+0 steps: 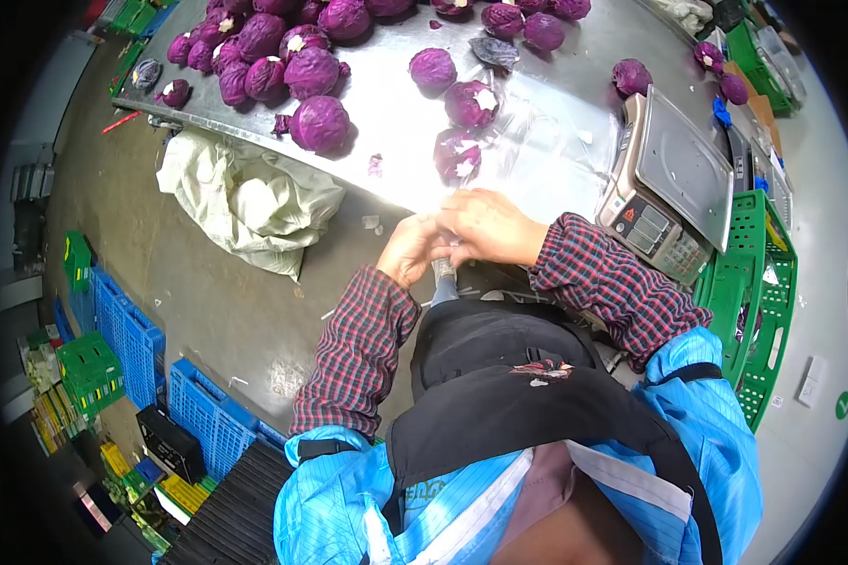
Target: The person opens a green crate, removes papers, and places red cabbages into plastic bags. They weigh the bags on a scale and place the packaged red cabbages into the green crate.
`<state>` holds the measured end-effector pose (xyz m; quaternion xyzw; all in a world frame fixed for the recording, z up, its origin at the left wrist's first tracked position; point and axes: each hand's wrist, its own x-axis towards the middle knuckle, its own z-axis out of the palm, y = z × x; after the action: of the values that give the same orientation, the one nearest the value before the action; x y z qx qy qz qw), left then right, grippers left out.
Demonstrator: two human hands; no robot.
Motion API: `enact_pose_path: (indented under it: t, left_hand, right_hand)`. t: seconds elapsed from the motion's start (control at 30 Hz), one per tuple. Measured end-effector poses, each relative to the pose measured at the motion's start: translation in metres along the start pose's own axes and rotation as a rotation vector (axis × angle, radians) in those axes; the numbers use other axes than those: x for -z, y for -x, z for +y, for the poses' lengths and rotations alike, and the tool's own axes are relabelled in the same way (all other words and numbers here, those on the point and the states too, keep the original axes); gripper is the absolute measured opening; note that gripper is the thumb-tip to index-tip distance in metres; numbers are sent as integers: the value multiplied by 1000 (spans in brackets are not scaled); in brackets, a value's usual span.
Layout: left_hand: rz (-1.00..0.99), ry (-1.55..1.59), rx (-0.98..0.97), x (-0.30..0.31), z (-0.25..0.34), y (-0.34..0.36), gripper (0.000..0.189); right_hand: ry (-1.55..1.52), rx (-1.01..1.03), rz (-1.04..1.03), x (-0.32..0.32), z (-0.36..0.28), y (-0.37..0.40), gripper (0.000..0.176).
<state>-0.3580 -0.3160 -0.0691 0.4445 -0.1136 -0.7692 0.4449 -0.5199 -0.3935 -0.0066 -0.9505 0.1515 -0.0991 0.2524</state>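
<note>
My left hand and my right hand meet at the near edge of the metal table. Their fingers are pressed together; glare and the fingers hide what lies between them, perhaps the edge of clear plastic. Just beyond the hands, a purple cabbage sits under or inside a clear plastic bag. Behind it is another cabbage with a pale cut stem, and farther back a third one. Many more cabbages are heaped at the left of the table.
A weighing scale stands at the table's right, beside green crates. A white sack is under the table's left edge. Blue crates and a black crate stand on the floor at left.
</note>
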Motion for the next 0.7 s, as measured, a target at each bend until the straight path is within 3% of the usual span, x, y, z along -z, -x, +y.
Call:
enact_pose_path:
  t: [0.1, 0.17, 0.23, 0.53, 0.6, 0.67, 0.7]
  left_hand:
    - [-42, -32, -10, 3, -2, -2, 26]
    - [56, -62, -24, -6, -4, 0, 25]
    - [17, -101, -2, -1, -8, -5, 24]
    - [166, -184, -42, -3, -13, -12, 16]
    - [193, -188, -42, 3, -17, -11, 15]
    - [166, -149, -22, -7, -8, 1, 15]
    - [138, -191, -52, 2, -12, 4, 16]
  right_hand:
    - [-32, -83, -19, 2, 0, 2, 24]
    - [78, -56, 5, -11, 5, 6, 26]
    - [77, -22, 97, -17, 8, 8, 28]
    - [21, -26, 0, -19, 15, 12, 22]
    - [-393, -40, -309, 18, 4, 29, 24]
    - [-671, -67, -381, 60, -5, 63, 32]
    - [-1037, -110, -355, 100, -21, 83, 35]
